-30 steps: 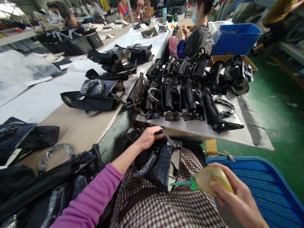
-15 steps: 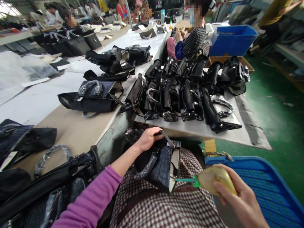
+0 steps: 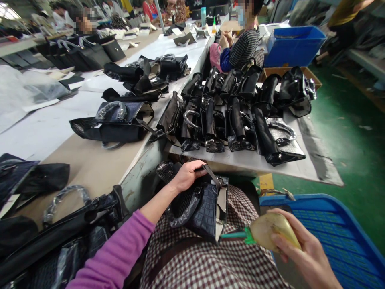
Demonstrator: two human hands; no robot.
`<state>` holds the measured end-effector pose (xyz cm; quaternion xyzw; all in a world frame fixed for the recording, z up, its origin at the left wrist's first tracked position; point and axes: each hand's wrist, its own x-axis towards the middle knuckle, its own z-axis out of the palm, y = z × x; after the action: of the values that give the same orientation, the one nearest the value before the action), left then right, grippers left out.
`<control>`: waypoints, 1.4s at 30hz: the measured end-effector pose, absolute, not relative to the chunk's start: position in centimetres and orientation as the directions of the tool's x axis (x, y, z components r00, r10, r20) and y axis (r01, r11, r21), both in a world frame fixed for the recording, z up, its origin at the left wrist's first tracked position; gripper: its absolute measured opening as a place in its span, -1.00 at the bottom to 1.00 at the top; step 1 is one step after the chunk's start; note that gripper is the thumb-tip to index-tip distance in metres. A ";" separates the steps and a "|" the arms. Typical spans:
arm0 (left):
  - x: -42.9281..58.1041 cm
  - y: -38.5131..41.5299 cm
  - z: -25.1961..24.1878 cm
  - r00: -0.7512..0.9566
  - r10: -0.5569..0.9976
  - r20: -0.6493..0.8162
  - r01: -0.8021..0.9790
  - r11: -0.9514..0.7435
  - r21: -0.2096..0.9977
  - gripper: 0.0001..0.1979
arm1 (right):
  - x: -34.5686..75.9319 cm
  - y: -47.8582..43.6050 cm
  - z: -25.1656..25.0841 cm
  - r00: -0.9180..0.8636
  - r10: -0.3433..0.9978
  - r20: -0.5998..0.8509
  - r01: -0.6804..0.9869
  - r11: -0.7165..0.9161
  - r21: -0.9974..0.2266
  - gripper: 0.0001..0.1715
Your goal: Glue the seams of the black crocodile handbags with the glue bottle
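On my lap, over a checked apron [image 3: 210, 263], lies a dark crocodile-patterned handbag [image 3: 201, 210] with plastic-wrapped handles. My left hand [image 3: 189, 176] is closed on its upper edge beside a strap. A pale lining shows at the bag's right end. My right hand [image 3: 296, 241] wraps around a yellowish squeeze bottle [image 3: 272, 230] with a green cap and a long green nozzle. The nozzle tip points left, at the lower corner of the bag's open end; whether it touches the bag I cannot tell.
Several black handbags [image 3: 237, 120] stand in rows on a low table ahead. More handbags [image 3: 120, 120] lie on the long table to my left. A blue basket [image 3: 339, 216] sits at my right. Beyond, a seated person [image 3: 243, 44] works near a blue bin [image 3: 296, 46].
The bottle's nozzle tip has moved slightly down along the bag's end, towards its lower corner. My left hand keeps its hold on the bag, and the view has shifted a little.
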<state>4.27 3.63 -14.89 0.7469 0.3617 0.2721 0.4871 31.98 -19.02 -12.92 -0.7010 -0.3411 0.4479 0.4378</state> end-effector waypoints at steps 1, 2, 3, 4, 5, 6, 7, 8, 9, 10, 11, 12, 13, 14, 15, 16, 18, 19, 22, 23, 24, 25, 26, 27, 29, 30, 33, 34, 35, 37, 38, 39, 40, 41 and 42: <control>4.3 3.7 -14.9 0.590 0.806 0.055 0.275 -0.264 0.925 -0.57 | 31.9 -19.1 -12.9 0.357 0.870 -0.339 0.074 -0.389 -0.918 -0.47; 4.3 3.7 -14.9 0.589 0.806 0.056 0.274 -0.264 0.925 -0.57 | 31.9 -19.1 -13.0 0.355 0.870 -0.343 0.065 -0.389 -0.919 -0.47; 4.4 3.7 -14.9 0.587 0.807 0.057 0.274 -0.265 0.925 -0.57 | 31.8 -19.1 -13.1 0.362 0.867 -0.341 0.059 -0.386 -0.921 -0.47; 4.4 3.7 -14.9 0.586 0.808 0.059 0.274 -0.266 0.924 -0.57 | 31.8 -19.1 -13.1 0.378 0.863 -0.334 0.058 -0.383 -0.922 -0.48; 4.4 3.7 -14.9 0.585 0.809 0.059 0.275 -0.266 0.924 -0.57 | 31.7 -19.1 -13.2 0.395 0.858 -0.328 0.061 -0.380 -0.923 -0.48; 4.4 3.7 -14.9 0.586 0.808 0.059 0.275 -0.267 0.924 -0.57 | 31.7 -19.1 -13.1 0.409 0.853 -0.324 0.067 -0.382 -0.922 -0.48; 4.4 3.7 -14.8 0.586 0.808 0.059 0.275 -0.267 0.923 -0.57 | 31.6 -19.1 -13.1 0.414 0.850 -0.325 0.072 -0.387 -0.919 -0.48; 4.5 3.7 -14.8 0.587 0.807 0.059 0.275 -0.268 0.923 -0.57 | 31.6 -19.2 -13.0 0.410 0.849 -0.332 0.072 -0.393 -0.917 -0.48; 4.5 3.6 -14.8 0.589 0.806 0.059 0.275 -0.268 0.923 -0.57 | 31.6 -19.2 -13.0 0.397 0.852 -0.341 0.068 -0.398 -0.915 -0.47; 4.5 3.6 -14.8 0.589 0.806 0.059 0.275 -0.269 0.923 -0.57 | 31.5 -19.3 -12.9 0.383 0.856 -0.348 0.065 -0.401 -0.914 -0.47; 4.5 3.6 -14.8 0.588 0.807 0.059 0.276 -0.269 0.923 -0.57 | 31.6 -19.3 -12.9 0.377 0.858 -0.349 0.064 -0.400 -0.914 -0.47; 4.5 3.6 -14.8 0.585 0.809 0.061 0.277 -0.270 0.922 -0.57 | 31.6 -19.3 -12.9 0.383 0.858 -0.343 0.068 -0.396 -0.916 -0.48; 4.5 3.6 -14.9 0.582 0.811 0.063 0.278 -0.271 0.922 -0.57 | 31.7 -19.3 -13.0 0.398 0.856 -0.331 0.076 -0.390 -0.918 -0.48; 4.4 3.7 -14.9 0.578 0.813 0.065 0.279 -0.272 0.921 -0.57 | 31.8 -19.3 -13.1 0.420 0.851 -0.315 0.089 -0.385 -0.919 -0.49; 4.4 3.7 -14.9 0.575 0.815 0.068 0.280 -0.275 0.920 -0.57 | 31.9 -19.3 -13.2 0.441 0.846 -0.301 0.104 -0.381 -0.919 -0.49; 4.4 3.7 -15.0 0.574 0.816 0.071 0.282 -0.278 0.918 -0.57 | 31.9 -19.3 -13.3 0.452 0.843 -0.292 0.117 -0.380 -0.918 -0.49; 4.4 3.6 -15.0 0.577 0.813 0.077 0.284 -0.288 0.915 -0.58 | 32.0 -19.4 -13.4 0.435 0.850 -0.298 0.122 -0.383 -0.915 -0.48; 4.5 3.6 -15.0 0.581 0.810 0.080 0.285 -0.295 0.912 -0.58 | 31.9 -19.5 -13.4 0.415 0.855 -0.310 0.112 -0.387 -0.915 -0.48; 4.7 3.5 -15.1 0.580 0.808 0.099 0.291 -0.319 0.902 -0.59 | 31.8 -19.7 -13.4 0.369 0.854 -0.366 0.022 -0.402 -0.915 -0.47; 4.7 3.6 -15.0 0.575 0.811 0.108 0.295 -0.329 0.897 -0.59 | 31.8 -19.7 -13.4 0.371 0.843 -0.389 -0.035 -0.406 -0.913 -0.46; 4.7 3.7 -14.9 0.568 0.815 0.119 0.301 -0.340 0.891 -0.60 | 31.9 -19.6 -13.5 0.380 0.827 -0.414 -0.109 -0.405 -0.908 -0.45; 4.6 3.8 -14.7 0.558 0.819 0.130 0.309 -0.351 0.884 -0.62 | 32.0 -19.5 -13.7 0.392 0.810 -0.436 -0.192 -0.392 -0.900 -0.45; 4.4 3.9 -14.4 0.545 0.826 0.144 0.319 -0.363 0.876 -0.64 | 32.2 -19.3 -13.8 0.406 0.794 -0.453 -0.274 -0.367 -0.889 -0.46; 4.2 4.1 -14.0 0.527 0.835 0.160 0.330 -0.374 0.867 -0.66 | 32.4 -19.1 -14.0 0.427 0.780 -0.458 -0.342 -0.330 -0.880 -0.49; 3.7 4.2 -12.8 0.472 0.858 0.203 0.354 -0.396 0.847 -0.73 | 32.9 -18.6 -14.3 0.485 0.758 -0.436 -0.418 -0.236 -0.877 -0.59; 3.4 4.1 -12.1 0.437 0.866 0.245 0.378 -0.424 0.823 -0.77 | 33.2 -18.3 -14.4 0.519 0.747 -0.416 -0.431 -0.191 -0.882 -0.64; 2.6 3.2 -9.9 0.393 0.802 0.451 0.495 -0.597 0.631 -0.82 | 33.7 -17.4 -14.5 0.611 0.696 -0.376 -0.439 -0.096 -0.893 -0.70; 2.5 2.6 -9.3 0.416 0.749 0.516 0.528 -0.661 0.534 -0.81 | 33.8 -17.2 -14.5 0.630 0.683 -0.370 -0.438 -0.081 -0.895 -0.69; 2.4 1.9 -9.0 0.450 0.697 0.558 0.545 -0.709 0.447 -0.80 | 33.8 -17.0 -14.6 0.643 0.673 -0.365 -0.432 -0.075 -0.899 -0.66; 2.2 0.3 -8.9 0.519 0.634 0.574 0.536 -0.764 0.359 -0.75 | 33.8 -16.8 -15.1 0.651 0.671 -0.356 -0.410 -0.084 -0.908 -0.59; 2.2 -0.6 -9.1 0.537 0.628 0.563 0.524 -0.772 0.361 -0.73 | 33.8 -16.7 -15.5 0.648 0.676 -0.351 -0.395 -0.096 -0.914 -0.56; 2.1 -1.4 -9.5 0.542 0.639 0.545 0.511 -0.766 0.389 -0.72 | 33.8 -16.6 -15.9 0.641 0.685 -0.347 -0.375 -0.116 -0.920 -0.53; 2.0 -2.2 -10.0 0.530 0.667 0.523 0.504 -0.744 0.438 -0.70 | 33.8 -16.6 -16.4 0.630 0.696 -0.344 -0.348 -0.144 -0.926 -0.51; 2.0 -2.9 -10.4 0.508 0.706 0.494 0.501 -0.709 0.497 -0.70 | 33.8 -16.5 -16.9 0.620 0.709 -0.337 -0.311 -0.173 -0.935 -0.48; 1.9 -3.6 -10.9 0.481 0.746 0.461 0.498 -0.665 0.556 -0.70 | 33.8 -16.3 -17.3 0.606 0.725 -0.328 -0.268 -0.202 -0.942 -0.46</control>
<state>1.85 -3.55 -10.91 0.8422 0.3693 0.3510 0.1762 33.84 -16.34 -17.34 -0.6589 -0.1734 0.4088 0.6072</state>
